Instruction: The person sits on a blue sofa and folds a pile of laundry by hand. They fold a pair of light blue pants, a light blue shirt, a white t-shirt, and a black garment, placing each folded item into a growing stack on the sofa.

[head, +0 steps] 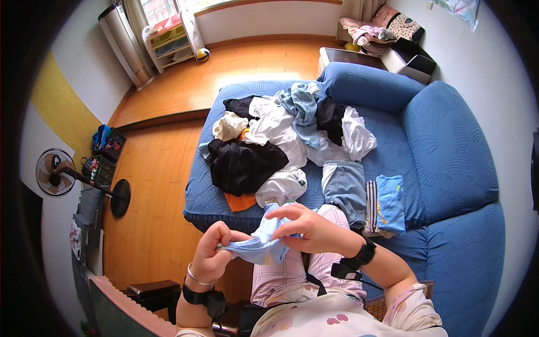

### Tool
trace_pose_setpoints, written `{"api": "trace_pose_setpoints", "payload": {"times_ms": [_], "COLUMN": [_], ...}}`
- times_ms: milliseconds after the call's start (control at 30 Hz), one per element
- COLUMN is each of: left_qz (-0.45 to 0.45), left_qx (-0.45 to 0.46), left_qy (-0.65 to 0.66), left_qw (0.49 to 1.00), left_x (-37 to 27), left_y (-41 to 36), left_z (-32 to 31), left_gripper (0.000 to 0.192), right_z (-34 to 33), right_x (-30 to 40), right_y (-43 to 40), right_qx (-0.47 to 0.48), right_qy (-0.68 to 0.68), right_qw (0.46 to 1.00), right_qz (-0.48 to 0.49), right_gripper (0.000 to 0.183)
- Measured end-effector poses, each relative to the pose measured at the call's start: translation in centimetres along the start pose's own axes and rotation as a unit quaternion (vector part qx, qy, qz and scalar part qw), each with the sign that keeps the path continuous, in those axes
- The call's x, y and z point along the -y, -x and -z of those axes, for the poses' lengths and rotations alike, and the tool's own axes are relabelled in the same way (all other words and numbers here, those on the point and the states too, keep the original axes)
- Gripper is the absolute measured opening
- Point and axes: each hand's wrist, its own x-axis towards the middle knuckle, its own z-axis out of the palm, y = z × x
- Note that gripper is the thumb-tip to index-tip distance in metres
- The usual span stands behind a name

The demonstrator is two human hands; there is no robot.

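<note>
A light-blue cloth garment (263, 244) is held up over my lap between both hands. My left hand (214, 248) pinches its left end between thumb and fingers. At its right side, my right hand (301, 227) grips the fabric with thumb and spread fingers. Just beyond lies a heap of loose clothes, with a black garment (244, 166), a white garment (278, 126), an orange piece (240, 201) and a grey-blue garment (301, 109). To the right of my knees are a folded blue garment (389, 202), a striped folded cloth (370, 206) and grey-blue denim-like clothing (344, 185).
The clothes rest on a blue-covered sofa (450, 151) with its backrest at the right. A standing fan (57, 172) and dark crates (110, 143) are on the left. A brown stool (153, 290) stands near my left forearm. Farther off are a shelf rack (172, 44) and a ball (202, 54).
</note>
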Motion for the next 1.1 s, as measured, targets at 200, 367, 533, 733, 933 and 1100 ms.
{"api": "trace_pose_setpoints", "payload": {"times_ms": [200,367,533,733,933,1100], "left_qz": [0.020,0.029,0.027,0.018,-0.011,0.048], "left_qx": [0.048,0.029,0.047,0.007,-0.030,0.059], "left_qy": [-0.024,0.030,0.057,0.060,-0.040,-0.218], "left_qw": [0.998,0.999,0.997,0.998,0.999,0.973], "left_x": [0.0,0.0,0.1,0.5,0.6,0.2], "left_y": [0.9,0.8,0.5,0.5,0.2,0.0], "left_z": [-0.2,-0.3,-0.3,-0.3,0.1,-0.2], "left_gripper": [0.024,0.025,0.026,0.025,0.018,0.036], "right_z": [-1.3,-1.3,-0.9,-2.0,-0.8,-0.6], "right_x": [0.1,0.8,0.9,0.8,0.0,-0.4], "right_y": [-0.8,-0.6,-0.8,-1.3,-1.4,-1.2], "right_qx": [0.108,0.152,0.147,0.188,0.047,0.061], "right_qy": [-0.079,-0.207,-0.230,-0.149,-0.146,-0.141], "right_qw": [0.989,0.966,0.962,0.971,0.988,0.988], "right_qz": [0.065,-0.009,-0.015,0.003,0.021,0.005], "right_gripper": [0.020,0.017,0.014,0.013,0.008,0.005]}}
